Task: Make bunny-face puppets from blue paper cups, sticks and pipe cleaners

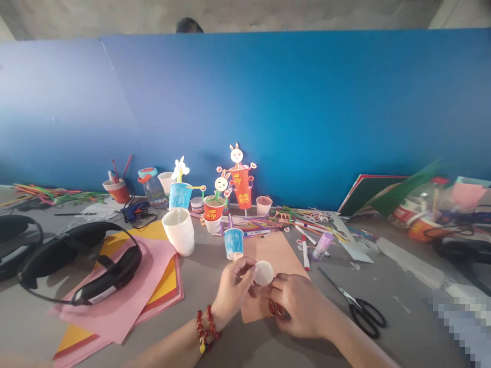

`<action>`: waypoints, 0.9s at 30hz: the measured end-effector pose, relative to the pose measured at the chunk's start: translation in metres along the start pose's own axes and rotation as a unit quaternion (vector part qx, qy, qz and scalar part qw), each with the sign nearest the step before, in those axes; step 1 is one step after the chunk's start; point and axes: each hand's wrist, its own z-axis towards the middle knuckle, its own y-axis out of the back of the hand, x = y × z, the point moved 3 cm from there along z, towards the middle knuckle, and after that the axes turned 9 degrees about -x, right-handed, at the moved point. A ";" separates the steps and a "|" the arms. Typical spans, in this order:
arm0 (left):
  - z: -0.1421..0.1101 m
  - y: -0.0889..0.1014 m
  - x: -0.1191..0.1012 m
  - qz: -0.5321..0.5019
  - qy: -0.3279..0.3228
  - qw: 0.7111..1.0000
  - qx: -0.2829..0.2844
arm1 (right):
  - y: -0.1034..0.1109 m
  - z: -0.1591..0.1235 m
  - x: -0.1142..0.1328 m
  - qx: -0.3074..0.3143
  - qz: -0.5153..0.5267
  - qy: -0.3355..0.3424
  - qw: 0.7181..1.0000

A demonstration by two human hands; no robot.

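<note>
Between thumb and fingers, my left hand pinches a round white paper disc by its left edge. My right hand is curled at the disc's lower right, its fingertips close to the edge. Under those fingers shows a small thing with red loops, mostly hidden, so its kind cannot be made out. Both hands are above a sheet of light orange paper. Just beyond my left hand stands a blue-painted paper cup. Black-handled scissors lie open to the right of my right hand.
A stack of white paper cups, coloured paper and a black headset are on the left. Rabbit-topped cup figures stand before the blue partition. A red marker and glue stick lie nearby.
</note>
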 end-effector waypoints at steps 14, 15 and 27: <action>0.000 0.000 -0.001 0.006 0.007 1.000 0.003 | 0.001 -0.001 -0.008 -0.008 -0.018 0.036 0.999; 0.000 0.000 0.000 0.005 0.008 1.000 0.004 | 0.000 -0.001 -0.008 -0.010 -0.023 0.039 0.999; -0.005 -0.005 0.006 -0.010 0.017 0.999 0.038 | -0.009 -0.005 -0.009 -0.053 -0.018 0.062 0.996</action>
